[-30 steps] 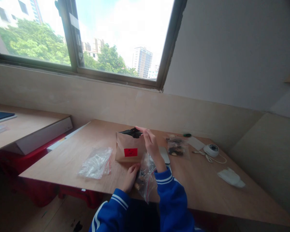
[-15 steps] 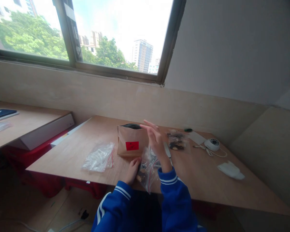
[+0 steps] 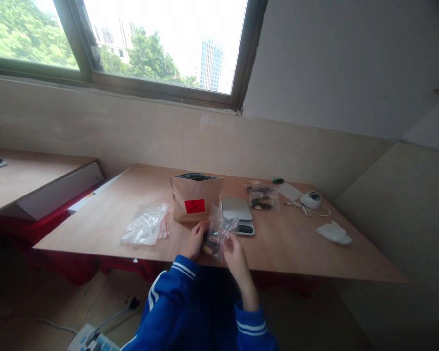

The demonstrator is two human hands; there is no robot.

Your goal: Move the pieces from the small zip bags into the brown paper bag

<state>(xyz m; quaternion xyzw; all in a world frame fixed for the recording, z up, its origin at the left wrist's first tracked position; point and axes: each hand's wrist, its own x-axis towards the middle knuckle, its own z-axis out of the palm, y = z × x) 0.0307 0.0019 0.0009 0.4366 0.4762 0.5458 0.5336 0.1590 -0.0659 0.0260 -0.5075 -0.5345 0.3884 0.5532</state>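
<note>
Near the table's front edge, a clear zip bag (image 3: 215, 239) holds dark and pale brown pieces that I cannot identify. My left hand (image 3: 196, 240) grips the bag's left side, fingers closed. At the right, my right hand (image 3: 234, 251) pinches the bag's upper edge by its red zip line. Just behind the bag stands an upright brown paper pouch (image 3: 183, 195), its top open, with a red label (image 3: 195, 206) on the front. A kitchen scale (image 3: 237, 208) lies beyond my right hand, its pan bare and its front partly hidden by the bag.
A pile of flat clear zip bags (image 3: 146, 226) lies at the left. Filled zip bags (image 3: 265, 200) rest behind the scale. Further right are a white dome camera (image 3: 310, 199) with its cable and a crumpled white tissue (image 3: 334, 232). A power strip (image 3: 93, 340) is on the floor.
My right hand has come down from above the scale to the zip bag and taken hold of its edge. The scale now shows. The whole view has shifted slightly.
</note>
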